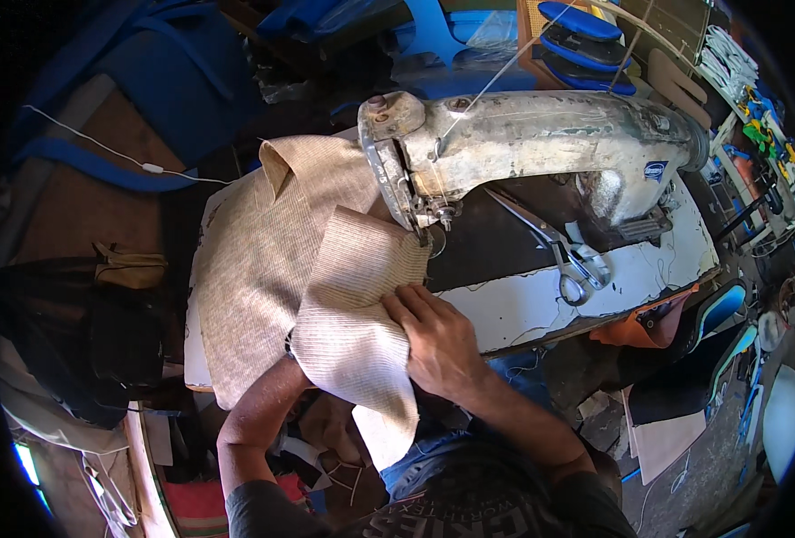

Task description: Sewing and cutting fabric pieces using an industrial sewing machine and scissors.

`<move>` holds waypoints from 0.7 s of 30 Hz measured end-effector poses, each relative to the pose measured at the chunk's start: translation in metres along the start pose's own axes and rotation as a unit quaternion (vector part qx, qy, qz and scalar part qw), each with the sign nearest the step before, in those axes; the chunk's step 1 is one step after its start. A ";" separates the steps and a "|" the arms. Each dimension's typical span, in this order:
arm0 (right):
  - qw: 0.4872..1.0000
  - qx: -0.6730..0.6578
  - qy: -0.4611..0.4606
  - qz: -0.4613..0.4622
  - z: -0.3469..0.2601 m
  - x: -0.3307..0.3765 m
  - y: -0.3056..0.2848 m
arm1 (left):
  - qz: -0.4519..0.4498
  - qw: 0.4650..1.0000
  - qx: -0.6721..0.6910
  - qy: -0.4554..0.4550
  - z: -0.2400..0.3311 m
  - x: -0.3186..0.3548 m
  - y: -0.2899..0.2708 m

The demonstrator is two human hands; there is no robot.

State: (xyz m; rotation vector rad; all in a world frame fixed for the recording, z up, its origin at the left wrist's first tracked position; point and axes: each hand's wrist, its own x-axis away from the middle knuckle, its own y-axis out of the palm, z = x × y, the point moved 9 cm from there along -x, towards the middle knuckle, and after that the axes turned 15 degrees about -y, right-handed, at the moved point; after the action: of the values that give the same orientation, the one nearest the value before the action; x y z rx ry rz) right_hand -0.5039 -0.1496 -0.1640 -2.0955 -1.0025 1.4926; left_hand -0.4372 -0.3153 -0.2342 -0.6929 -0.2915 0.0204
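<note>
A beige ribbed fabric piece [361, 296] runs under the needle area of a worn white sewing machine [541, 134]. My right hand [442, 345] grips its right edge just below the needle, fingers bent and pressed together. From the lower left my left forearm [258, 421] reaches beneath the cloth, which hides the hand and its fingers. More of the beige fabric [254, 278] spreads over the left of the table, with one corner folded up beside the machine head. The near end of the ribbed piece hangs over the table edge toward my lap.
Metal scissors [563, 255] lie on the table under the machine's arm. White thread runs up from the machine. Blue oval pads [586, 45] are stacked behind it. A black bag [83, 332] is at the left; orange and black pieces [648, 323] sit below the table's right edge.
</note>
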 end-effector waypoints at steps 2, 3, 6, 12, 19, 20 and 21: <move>1.000 -0.004 -0.004 0.003 0.004 0.009 -0.007 | 0.016 1.000 -0.015 0.007 0.004 -0.003 0.007; 1.000 -0.019 -0.004 0.001 0.007 0.013 -0.009 | 0.019 1.000 -0.013 0.007 0.004 -0.007 0.009; 0.999 -0.048 -0.009 0.004 0.015 0.019 -0.015 | 0.013 1.000 0.002 0.004 0.000 -0.020 0.005; 0.998 -0.038 -0.043 -0.006 0.010 0.017 -0.016 | -0.038 0.997 0.061 -0.022 -0.013 -0.009 0.001; 0.999 -0.035 -0.033 -0.001 0.014 0.018 -0.014 | -0.048 0.978 0.195 -0.052 -0.019 0.003 0.040; 0.999 -0.032 -0.031 0.001 0.015 0.018 -0.015 | -0.047 0.973 0.218 -0.055 -0.020 0.003 0.045; 0.999 -0.029 -0.030 0.001 0.016 0.017 -0.015 | -0.048 0.969 0.234 -0.059 -0.022 0.003 0.051</move>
State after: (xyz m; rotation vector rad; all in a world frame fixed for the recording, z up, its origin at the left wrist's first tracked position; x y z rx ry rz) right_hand -0.5202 -0.1286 -0.1708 -2.1035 -1.0776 1.5537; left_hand -0.4242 -0.2895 -0.2813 -0.2078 -0.4167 0.0372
